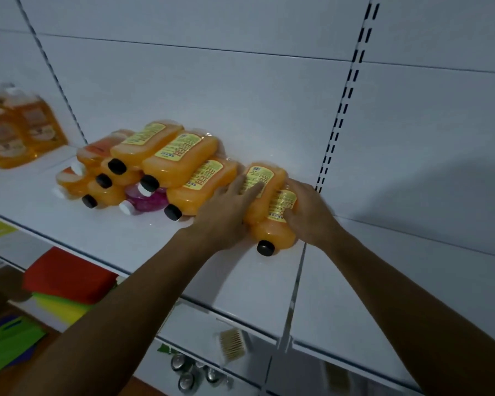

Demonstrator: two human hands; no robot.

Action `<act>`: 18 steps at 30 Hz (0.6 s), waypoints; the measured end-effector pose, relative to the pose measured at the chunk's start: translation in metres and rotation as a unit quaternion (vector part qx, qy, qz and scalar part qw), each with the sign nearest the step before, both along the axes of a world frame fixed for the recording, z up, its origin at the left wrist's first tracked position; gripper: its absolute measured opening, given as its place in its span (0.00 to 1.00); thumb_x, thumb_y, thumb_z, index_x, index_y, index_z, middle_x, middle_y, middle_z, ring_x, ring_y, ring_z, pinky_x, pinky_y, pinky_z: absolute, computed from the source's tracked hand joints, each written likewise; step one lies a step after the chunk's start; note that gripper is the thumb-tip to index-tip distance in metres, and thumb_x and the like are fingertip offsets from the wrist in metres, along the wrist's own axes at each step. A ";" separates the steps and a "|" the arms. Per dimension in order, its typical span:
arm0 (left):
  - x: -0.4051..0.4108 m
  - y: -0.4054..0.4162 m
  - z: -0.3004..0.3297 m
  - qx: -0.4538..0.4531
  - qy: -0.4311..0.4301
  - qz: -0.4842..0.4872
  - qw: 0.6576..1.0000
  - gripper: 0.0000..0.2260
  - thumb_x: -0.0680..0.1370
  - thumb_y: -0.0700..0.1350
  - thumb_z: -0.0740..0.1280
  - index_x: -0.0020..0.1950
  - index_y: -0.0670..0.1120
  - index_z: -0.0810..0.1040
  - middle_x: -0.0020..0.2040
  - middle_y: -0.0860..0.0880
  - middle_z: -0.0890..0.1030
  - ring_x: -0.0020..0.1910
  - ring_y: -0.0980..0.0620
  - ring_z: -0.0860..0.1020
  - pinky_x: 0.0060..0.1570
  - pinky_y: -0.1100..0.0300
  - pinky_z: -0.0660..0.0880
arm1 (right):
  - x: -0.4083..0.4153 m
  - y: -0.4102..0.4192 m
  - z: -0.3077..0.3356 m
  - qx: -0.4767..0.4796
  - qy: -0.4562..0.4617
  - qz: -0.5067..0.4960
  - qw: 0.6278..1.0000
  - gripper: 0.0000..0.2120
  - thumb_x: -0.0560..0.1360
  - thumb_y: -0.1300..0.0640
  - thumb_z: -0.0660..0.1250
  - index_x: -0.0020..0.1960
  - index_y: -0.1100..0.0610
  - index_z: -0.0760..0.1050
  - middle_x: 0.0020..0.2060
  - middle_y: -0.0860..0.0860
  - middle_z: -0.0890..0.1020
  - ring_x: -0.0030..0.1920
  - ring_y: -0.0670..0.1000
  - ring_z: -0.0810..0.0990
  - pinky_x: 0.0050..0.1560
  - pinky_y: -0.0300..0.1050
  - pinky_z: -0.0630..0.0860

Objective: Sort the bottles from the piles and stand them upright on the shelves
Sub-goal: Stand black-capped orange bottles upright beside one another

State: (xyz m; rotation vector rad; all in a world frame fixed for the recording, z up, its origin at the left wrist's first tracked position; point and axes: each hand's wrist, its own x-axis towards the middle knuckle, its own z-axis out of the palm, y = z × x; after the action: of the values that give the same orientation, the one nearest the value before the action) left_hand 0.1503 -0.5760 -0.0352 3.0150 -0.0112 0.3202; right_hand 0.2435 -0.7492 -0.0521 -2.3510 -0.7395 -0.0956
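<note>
Bottles (265,207) of orange liquid, at least 2 stacked on their sides w/ black caps toward us, sit on the white shelf (126,238) between our 2 hands, just right of the main pile (155,170). Our left hand (226,215) lies over the left flank, fingers fairly straight and slightly spread across the top label. Our right hand (309,212) cups the right side, fingers curled against the lower bottle.

Risks, as we judge them: the bodies look slick, so lifting both at once could let 1 slip out and roll off the shelf edge. They lie right over the seam between shelf boards; a base set there may stand crooked. The pile is loosely heaped, approx 7 orange bottles plus a purple bottle (149,200) w/ a white cap, and the nearest 1 touches our left hand; a nudge could set it sliding. Tipping upright w/ a loose cap could leak; we can't tell if caps are tight.

Labels are yellow w/ red and dark print, too small to read; no brand legible. Blurred amber jugs (20,132) stand far left.
</note>
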 end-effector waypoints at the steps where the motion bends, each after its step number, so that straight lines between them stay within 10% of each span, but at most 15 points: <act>1: 0.001 0.001 0.000 -0.005 0.003 0.000 1.000 0.37 0.76 0.52 0.69 0.78 0.57 0.49 0.79 0.47 0.49 0.73 0.36 0.60 0.67 0.39 0.65 | 0.000 -0.001 -0.001 0.003 0.005 0.006 1.000 0.29 0.77 0.59 0.65 0.75 0.52 0.59 0.68 0.53 0.70 0.65 0.54 0.71 0.61 0.54 0.76; 15: 0.000 -0.047 0.080 -0.135 -0.102 -0.123 0.978 0.29 0.71 0.56 0.74 0.69 0.54 0.70 0.60 0.51 0.78 0.55 0.52 0.77 0.52 0.61 0.71 | -0.007 -0.068 0.003 0.163 -0.057 -0.024 0.985 0.33 0.74 0.50 0.71 0.74 0.52 0.60 0.62 0.46 0.69 0.61 0.45 0.69 0.54 0.30 0.72; 18: 0.013 -0.092 0.100 -0.195 -0.070 -0.195 0.959 0.24 0.68 0.55 0.76 0.62 0.54 0.75 0.53 0.57 0.79 0.49 0.58 0.77 0.48 0.68 0.71 | -0.011 -0.118 0.003 0.153 -0.037 -0.090 0.983 0.35 0.73 0.51 0.72 0.74 0.55 0.59 0.67 0.52 0.70 0.64 0.51 0.71 0.61 0.42 0.72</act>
State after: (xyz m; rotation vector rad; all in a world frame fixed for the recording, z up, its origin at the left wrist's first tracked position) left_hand 0.1638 -0.6684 0.0651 2.5200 -0.4864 0.4345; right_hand 0.2328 -0.8667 -0.0493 -2.1211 -0.5033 -0.3513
